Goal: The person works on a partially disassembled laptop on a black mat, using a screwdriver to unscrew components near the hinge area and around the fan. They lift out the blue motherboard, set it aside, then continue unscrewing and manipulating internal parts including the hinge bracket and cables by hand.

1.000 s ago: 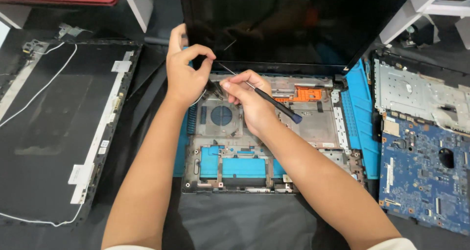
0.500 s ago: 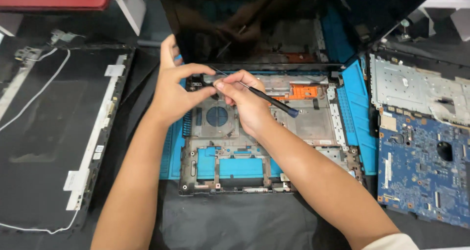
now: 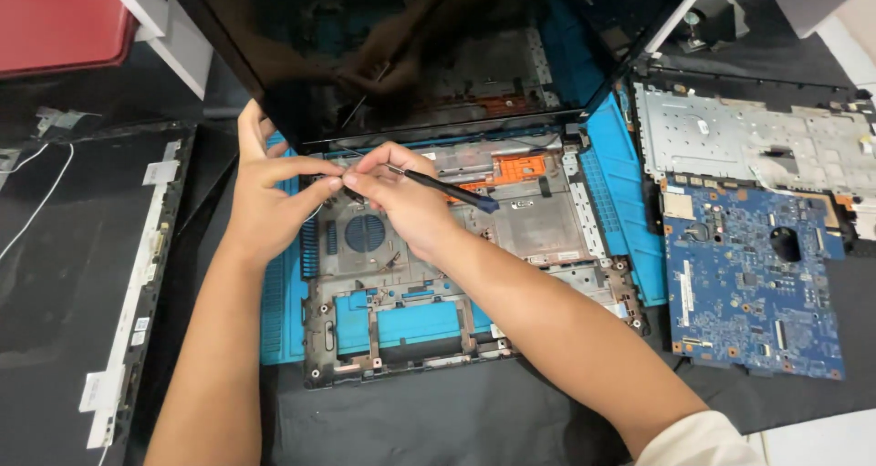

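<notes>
Right hand pinched closed on black screwdriver, tip at the laptop base rear-left hinge corner. Left hand half-curled, fingertips pinching there, thumb side against the tilted screen.

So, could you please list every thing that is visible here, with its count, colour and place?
Laptop base shell: one, grey, centre, on the mat.
Screen panel: one, glossy black, raised behind the shell.
Work mat: one, blue, under the shell.
Circuit board: one, blue, right of the mat.
Metal plate: one, silver, behind the circuit board.
Back cover: one, black with white strips and a white wire, far left.
Red object: one, top left corner.
Slim tool: one, black, in the right hand.
Left hand: at the shell's rear left corner, fingertips meeting the right hand's.
Right hand: grips the tool over the shell.
</notes>
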